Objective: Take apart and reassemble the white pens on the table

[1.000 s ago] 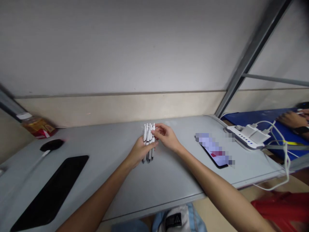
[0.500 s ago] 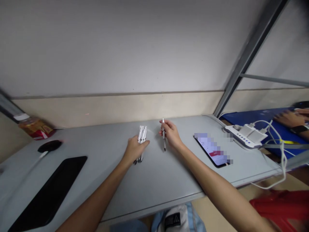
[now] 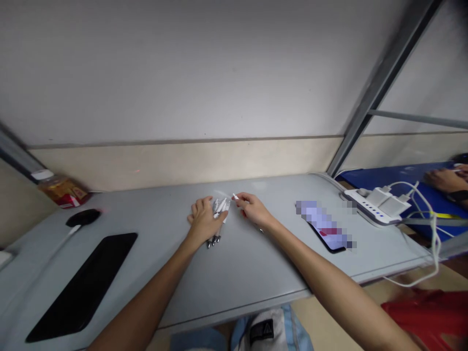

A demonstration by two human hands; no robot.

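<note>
On a smooth grey tabletop (image 3: 219,302), our left hand (image 3: 203,222) rests across a loose bundle of slim white pens with dark ends (image 3: 220,205), those ends pointing back toward us. Just beside it, our right hand (image 3: 255,209) pinches a single slim white pen (image 3: 235,197), mostly hidden behind the fingers. To our right lies a black-edged phone with a lit, pixelated screen (image 3: 325,229); past it, a white-and-grey power strip (image 3: 365,207) carries white adapters. On our left are a long, rounded black slab (image 3: 82,287), a flat black oval pad (image 3: 83,217) with a white cable, and a white-capped, red-labelled plastic bottle (image 3: 64,190).
</note>
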